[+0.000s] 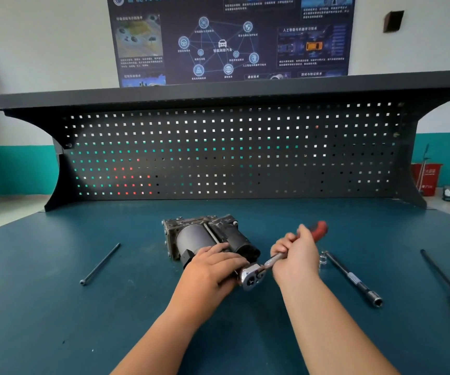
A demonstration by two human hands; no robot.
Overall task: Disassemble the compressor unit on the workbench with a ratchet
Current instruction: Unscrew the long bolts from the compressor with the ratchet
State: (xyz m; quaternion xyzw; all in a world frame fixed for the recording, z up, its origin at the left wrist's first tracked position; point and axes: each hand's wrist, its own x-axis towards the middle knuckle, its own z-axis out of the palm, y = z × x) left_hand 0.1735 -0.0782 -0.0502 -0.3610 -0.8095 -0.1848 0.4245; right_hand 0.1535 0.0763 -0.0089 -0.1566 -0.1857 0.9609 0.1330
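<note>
Compressor unit mid-counter, grimy grey metal block w/ two dark cylinders side by side, L hand laid flat on its near end, R hand clamped round red-grip ratchet, head at that end.

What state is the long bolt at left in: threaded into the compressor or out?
Out. The long bolt lies loose on the workbench, well apart from the compressor.

the wall poster reads "智能网联汽车" at centre and "人工智能与机器学习技术" at right.
</note>
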